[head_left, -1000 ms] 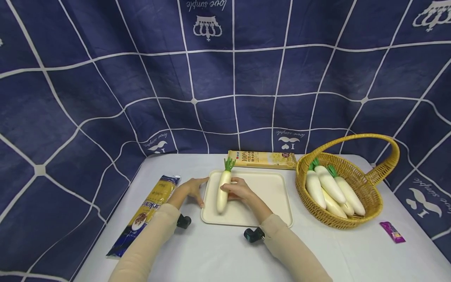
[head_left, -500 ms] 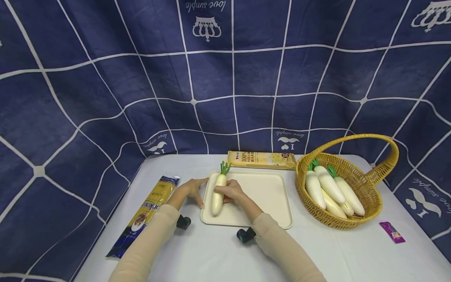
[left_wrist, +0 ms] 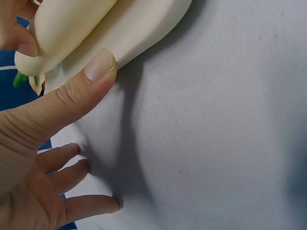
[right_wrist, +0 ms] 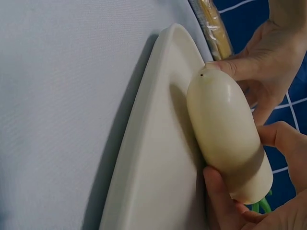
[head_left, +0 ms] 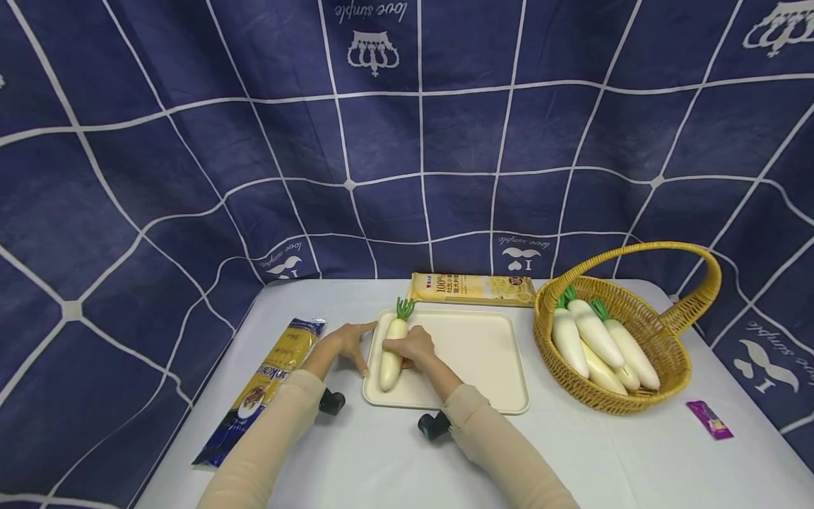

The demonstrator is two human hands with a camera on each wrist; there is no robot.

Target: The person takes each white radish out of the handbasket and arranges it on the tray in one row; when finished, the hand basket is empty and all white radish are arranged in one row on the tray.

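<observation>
A white radish (head_left: 389, 372) with a green leafy top lies along the left side of a cream rectangular tray (head_left: 477, 353). My right hand (head_left: 416, 348) grips the radish around its middle, thumb on one side and fingers on the other, as the right wrist view shows. At the tray's left edge my left hand (head_left: 347, 343) is spread, its thumb (left_wrist: 98, 69) touching the tray rim and its other fingers extended beside the tray over the white cloth. The radish's blunt end points toward me.
A wicker basket (head_left: 674, 367) with several white radishes stands on the right. A yellow noodle pack (head_left: 470, 288) lies behind the tray, a blue and gold pasta bag (head_left: 267, 382) at the left. A small purple packet (head_left: 709, 420) sits near the table's right edge.
My right hand has moved left with the radish, toward the tray's left side and slightly nearer to me. The left hand has stayed at the tray's edge.
</observation>
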